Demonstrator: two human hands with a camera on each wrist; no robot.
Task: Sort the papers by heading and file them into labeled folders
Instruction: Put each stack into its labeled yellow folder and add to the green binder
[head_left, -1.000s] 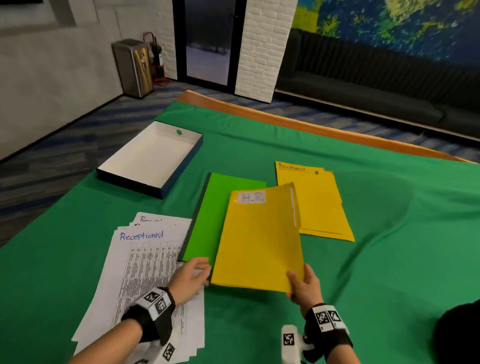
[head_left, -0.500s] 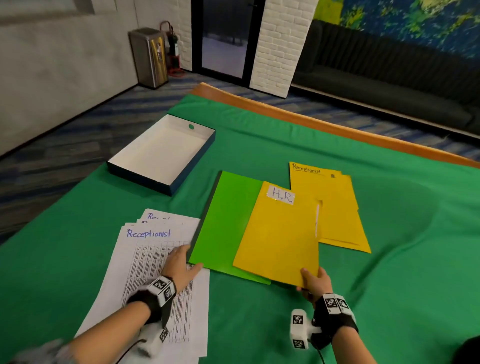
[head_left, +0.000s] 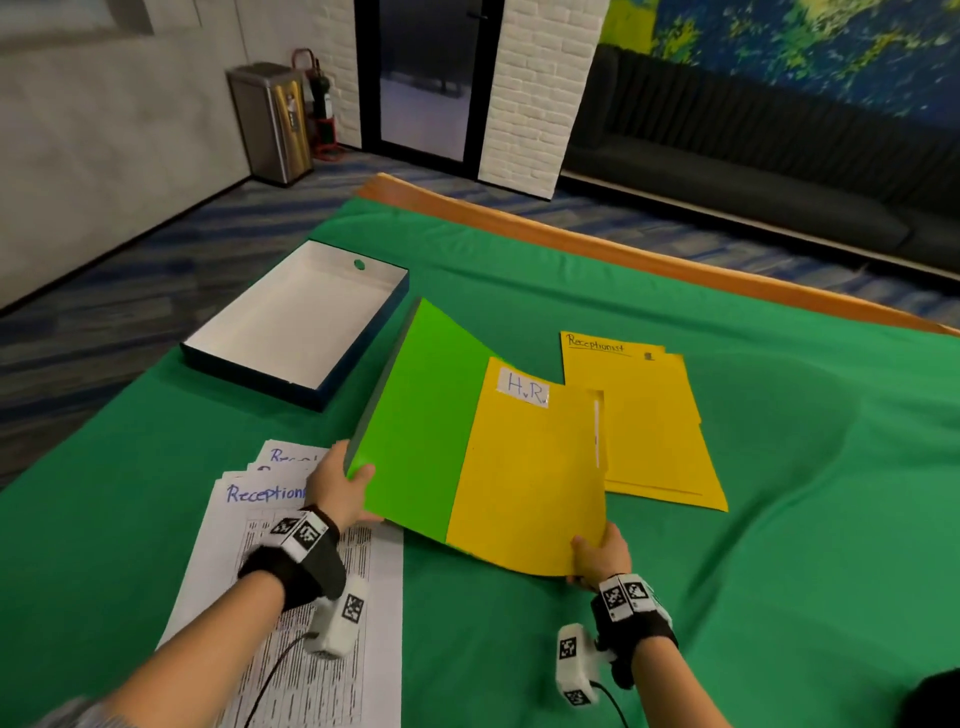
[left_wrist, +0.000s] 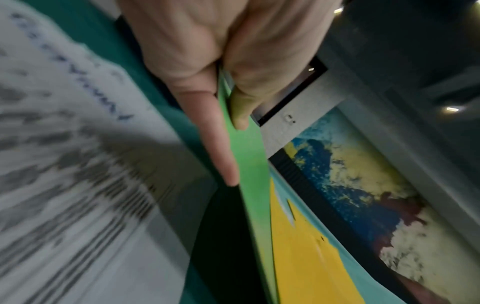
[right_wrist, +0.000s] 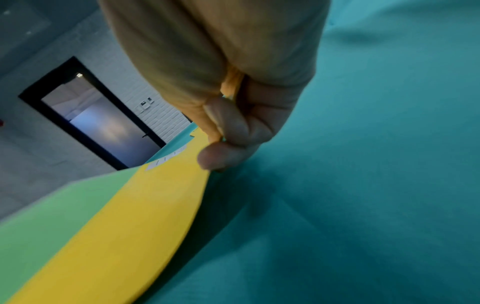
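A bright green folder (head_left: 415, 415) is lifted off the table with a yellow folder labelled "H.R." (head_left: 530, 467) lying on its right half. My left hand (head_left: 343, 488) pinches the green folder's (left_wrist: 249, 164) near left corner, thumb on top. My right hand (head_left: 597, 558) pinches the near right corner of the yellow H.R. folder (right_wrist: 130, 226). A second yellow folder headed "Receptionist" (head_left: 649, 426) lies flat to the right. A stack of printed papers headed "Receptionist" (head_left: 291, 597) lies under my left wrist.
An open shallow box with a white inside (head_left: 296, 327) sits at the back left of the green cloth (head_left: 805, 545). The table's wooden far edge (head_left: 623, 254) runs behind the folders. A metal bin (head_left: 270, 122) stands by the far wall.
My left hand left the paper stack and took the green folder's corner. Both folders, lying flat before, now rise off the table, the left side highest.
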